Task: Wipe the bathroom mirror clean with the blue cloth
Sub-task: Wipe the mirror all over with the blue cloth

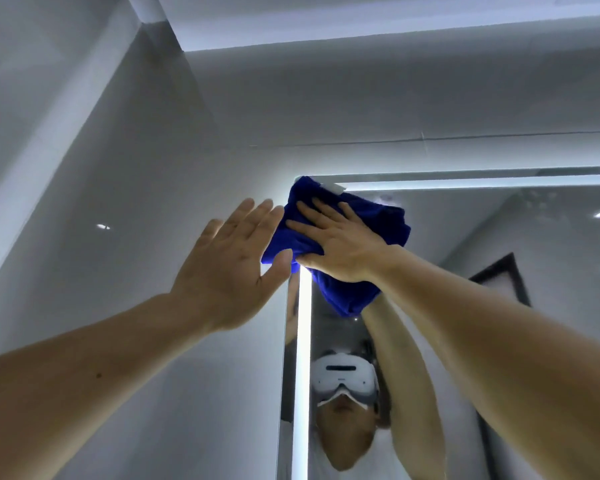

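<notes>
Blue cloth (343, 237) sits bunched under your right hand (340, 244), pressed flat against the top left corner of the mirror (499, 271). Your fingers are spread and nearly straight over it, the thumb tucked along its lower edge, so you are pushing it into the glass rather than pinching it; that wide press likely keeps plenty of fabric in contact as you work the corner. Folds spill out above your fingertips and hang below your wrist, deep blue and soft-looking, with a pale tag showing at the top edge.

Your left hand (232, 265) is open with straight fingers, holding nothing, just beside the right hand and over the wall (118, 202) next to the mirror's lit edge strip (303, 341). Whether the palm actually touches the wall, I cannot tell; it looks placed to steady you while reaching up. Faint specks show on the glass well to the right of your right hand, so that part probably needs wiping.
</notes>
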Demonstrator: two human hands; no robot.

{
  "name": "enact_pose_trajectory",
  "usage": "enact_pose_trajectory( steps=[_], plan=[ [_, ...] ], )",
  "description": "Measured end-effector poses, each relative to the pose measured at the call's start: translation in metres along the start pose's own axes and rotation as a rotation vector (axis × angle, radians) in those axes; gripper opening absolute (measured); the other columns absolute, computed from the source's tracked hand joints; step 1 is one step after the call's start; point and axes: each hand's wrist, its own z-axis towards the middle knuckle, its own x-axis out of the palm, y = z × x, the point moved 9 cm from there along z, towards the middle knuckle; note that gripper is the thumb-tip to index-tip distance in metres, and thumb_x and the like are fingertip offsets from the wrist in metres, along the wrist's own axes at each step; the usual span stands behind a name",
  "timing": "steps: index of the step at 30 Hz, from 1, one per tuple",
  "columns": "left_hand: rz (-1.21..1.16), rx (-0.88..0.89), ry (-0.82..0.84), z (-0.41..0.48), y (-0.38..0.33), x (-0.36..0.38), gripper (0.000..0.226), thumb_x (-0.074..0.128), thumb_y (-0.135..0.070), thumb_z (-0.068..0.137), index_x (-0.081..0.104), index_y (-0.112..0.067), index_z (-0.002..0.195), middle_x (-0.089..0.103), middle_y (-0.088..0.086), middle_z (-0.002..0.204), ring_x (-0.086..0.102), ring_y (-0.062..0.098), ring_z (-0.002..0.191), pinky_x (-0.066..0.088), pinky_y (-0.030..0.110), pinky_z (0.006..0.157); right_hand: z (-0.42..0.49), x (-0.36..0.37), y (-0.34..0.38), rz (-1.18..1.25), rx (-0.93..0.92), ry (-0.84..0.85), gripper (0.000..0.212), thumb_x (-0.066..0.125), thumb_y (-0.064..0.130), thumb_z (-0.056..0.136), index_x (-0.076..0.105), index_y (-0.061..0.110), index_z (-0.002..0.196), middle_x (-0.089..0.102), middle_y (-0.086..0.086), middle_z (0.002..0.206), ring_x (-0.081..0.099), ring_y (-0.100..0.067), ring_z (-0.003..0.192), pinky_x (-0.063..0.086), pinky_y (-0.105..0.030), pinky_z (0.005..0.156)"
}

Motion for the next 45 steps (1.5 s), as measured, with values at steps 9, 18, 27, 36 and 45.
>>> enact_pose_trajectory(
  steps=[9,18,27,36,45],
  plan=[
    [-0.022,-0.048,0.032,-0.012,-0.001,0.011,0.076,-0.004,-0.064,0.086,0.001,-0.033,0.156,-0.002,-0.014,0.163,-0.009,0.005,0.149,0.001,0.037,0.121,-0.168,0.061,0.091,-0.017,-0.428,0.186,0.056,0.031,0.049,0.097,0.018,0.041,0.151,0.003,0.013,0.162,-0.015,-0.011,0.147,-0.019,-0.038,0.115],
    [0.028,-0.09,0.1,-0.023,0.025,0.007,0.076,-0.007,-0.064,0.083,-0.008,-0.036,0.154,-0.011,-0.016,0.162,-0.014,0.005,0.148,0.001,0.041,0.123,-0.055,-0.005,-0.063,0.044,0.302,-0.085,0.064,0.034,0.055,0.097,0.005,0.039,0.153,-0.008,0.008,0.162,-0.01,-0.012,0.148,-0.005,-0.043,0.118],
    [0.028,-0.026,0.013,-0.024,0.044,0.002,0.08,-0.013,-0.066,0.081,-0.007,-0.036,0.154,-0.008,-0.018,0.162,-0.016,0.001,0.147,-0.005,0.032,0.119,0.068,-0.017,-0.066,0.054,0.351,-0.016,0.069,0.03,0.061,0.095,0.002,0.038,0.153,-0.009,0.006,0.162,-0.01,-0.018,0.148,-0.004,-0.052,0.116],
    [-0.052,-0.024,-0.033,-0.017,0.02,0.021,0.079,-0.004,-0.062,0.087,0.007,-0.028,0.157,0.007,-0.01,0.164,0.0,0.007,0.15,0.005,0.033,0.119,-0.017,0.012,0.039,-0.014,-0.039,-0.07,0.062,0.027,0.061,0.096,0.01,0.04,0.152,-0.002,0.01,0.162,-0.008,-0.014,0.148,-0.009,-0.045,0.118],
    [-0.077,0.029,-0.015,-0.011,-0.039,0.034,0.077,0.002,-0.063,0.089,0.014,-0.027,0.156,0.011,-0.011,0.162,-0.001,0.003,0.148,0.008,0.036,0.119,-0.069,0.003,-0.04,0.011,0.262,-0.111,0.062,0.027,0.059,0.097,0.009,0.04,0.152,-0.004,0.008,0.163,-0.008,-0.015,0.148,-0.009,-0.044,0.117]
  ],
)
